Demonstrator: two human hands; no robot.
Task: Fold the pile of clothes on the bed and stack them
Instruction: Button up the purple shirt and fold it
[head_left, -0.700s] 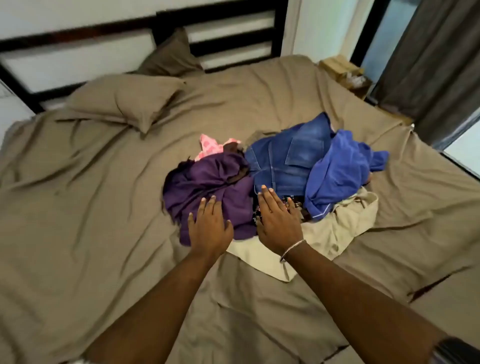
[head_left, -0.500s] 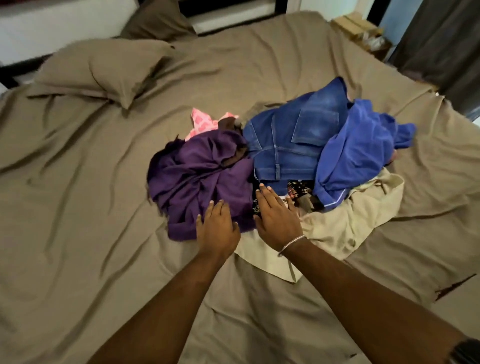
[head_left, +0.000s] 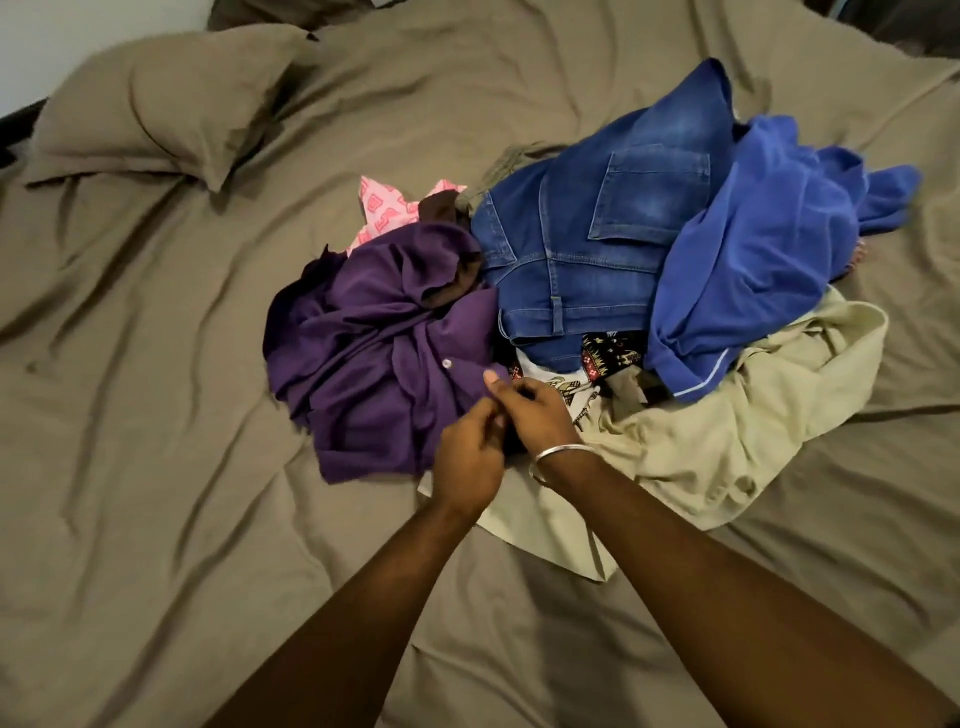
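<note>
Head view. We note an unfolded pile of clothes on the bed (head_left: 156, 467), which is covered in a wrinkled, matte olive-brown sheet. A purple shirt (head_left: 374, 353) of thin, soft weave lies crumpled at the pile's left, one pale button showing. Just right of it sit stiff, faded blue jeans (head_left: 587, 244) with a stitched back pocket facing up, partly under a bright blue top (head_left: 748, 260) with a white piping line at its hem. A beige garment (head_left: 727, 431), smooth and flat, spreads beneath the pile's near edge. A pink patterned cloth (head_left: 384, 208) pokes out at the far side; a dark printed fabric (head_left: 608, 353) shows under the jeans. A plump pillow (head_left: 171, 109) in the same olive cloth rests at far left.

Left hand (head_left: 467, 452) and right hand (head_left: 535, 410) touch one another at the purple shirt's near right edge; both have fingers curled, pinching its fabric. A thin metal bangle (head_left: 561, 454) circles the right wrist.

Change from half a second ago: both hands then lay flat with fingers straight, side by side on the pile; now they have drawn together and closed on the purple cloth. The pile itself lies as before.
</note>
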